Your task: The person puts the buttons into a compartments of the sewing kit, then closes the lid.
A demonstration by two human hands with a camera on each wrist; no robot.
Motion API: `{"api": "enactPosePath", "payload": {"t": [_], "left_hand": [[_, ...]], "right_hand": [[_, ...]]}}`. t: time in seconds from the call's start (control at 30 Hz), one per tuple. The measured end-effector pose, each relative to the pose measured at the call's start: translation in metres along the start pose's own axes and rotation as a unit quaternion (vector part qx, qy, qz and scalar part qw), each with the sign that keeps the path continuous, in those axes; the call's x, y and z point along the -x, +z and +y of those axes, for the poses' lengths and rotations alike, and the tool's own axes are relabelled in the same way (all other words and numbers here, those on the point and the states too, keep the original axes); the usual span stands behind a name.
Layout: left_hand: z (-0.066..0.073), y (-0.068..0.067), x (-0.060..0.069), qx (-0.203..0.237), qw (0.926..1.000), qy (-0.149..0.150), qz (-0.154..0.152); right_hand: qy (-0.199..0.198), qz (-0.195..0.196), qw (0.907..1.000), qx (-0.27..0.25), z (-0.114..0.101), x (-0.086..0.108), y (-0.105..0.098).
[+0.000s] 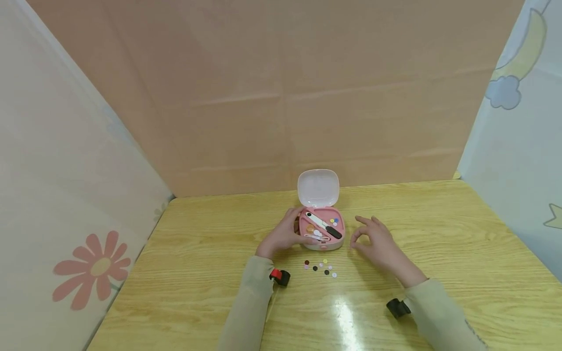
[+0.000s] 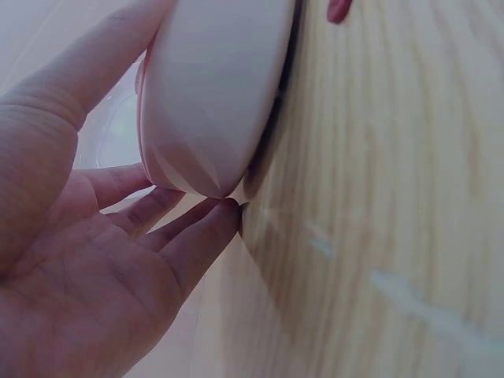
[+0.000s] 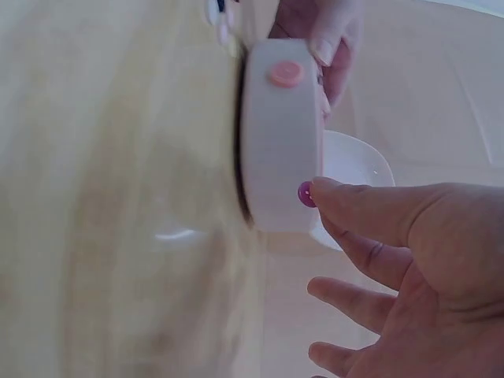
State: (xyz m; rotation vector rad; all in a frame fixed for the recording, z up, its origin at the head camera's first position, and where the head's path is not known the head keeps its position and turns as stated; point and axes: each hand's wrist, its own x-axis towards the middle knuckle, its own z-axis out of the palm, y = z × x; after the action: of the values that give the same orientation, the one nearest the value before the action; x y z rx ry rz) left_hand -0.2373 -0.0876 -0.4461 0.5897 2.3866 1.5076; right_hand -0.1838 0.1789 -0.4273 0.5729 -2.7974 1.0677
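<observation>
A small pink-and-white sewing box stands on the table with its lid raised. My left hand grips the box's left side, thumb toward the front and fingers around the back. In the right wrist view, a purple button is pinched between thumb and forefinger of my right hand, the other fingers spread. That hand hovers just right of the box. Inside lie a long white-and-black tool, several small buttons in the right compartment, and small white items at the front left.
Several loose buttons, dark, pale and yellow, are scattered on the wooden table in front of the box. A brown backdrop rises behind the table, with patterned side panels left and right.
</observation>
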Motion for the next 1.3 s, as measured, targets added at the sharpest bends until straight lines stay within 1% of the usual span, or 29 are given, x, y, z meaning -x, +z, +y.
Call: {"api": "enactPosePath", "payload": {"t": [0.13,0.33,0.67,0.9,1.13,1.3], "left_hand": [[-0.001,0.000,0.000,0.008,1.0000,0.005,-0.001],[-0.003,-0.001,-0.001,0.017,0.9998,0.011,-0.002],[-0.002,-0.001,0.000,0.010,0.9999,0.010,-0.001],[-0.004,0.000,-0.001,0.023,0.9997,0.000,0.002],[-0.004,0.000,-0.001,0.022,0.9997,-0.002,0.005],[-0.003,0.000,-0.002,0.019,0.9998,0.002,0.005]], "right_hand": [[-0.007,0.004,1.0000,0.003,-0.001,-0.006,-0.006],[0.000,0.005,1.0000,0.005,-0.003,-0.014,-0.010],[-0.007,0.020,0.9997,-0.007,-0.005,-0.029,-0.004],[-0.016,0.028,0.9995,-0.004,-0.005,-0.040,0.000],[-0.013,0.025,0.9996,-0.005,-0.004,-0.049,0.001],[-0.007,0.025,0.9997,-0.001,-0.003,-0.053,0.004]]}}
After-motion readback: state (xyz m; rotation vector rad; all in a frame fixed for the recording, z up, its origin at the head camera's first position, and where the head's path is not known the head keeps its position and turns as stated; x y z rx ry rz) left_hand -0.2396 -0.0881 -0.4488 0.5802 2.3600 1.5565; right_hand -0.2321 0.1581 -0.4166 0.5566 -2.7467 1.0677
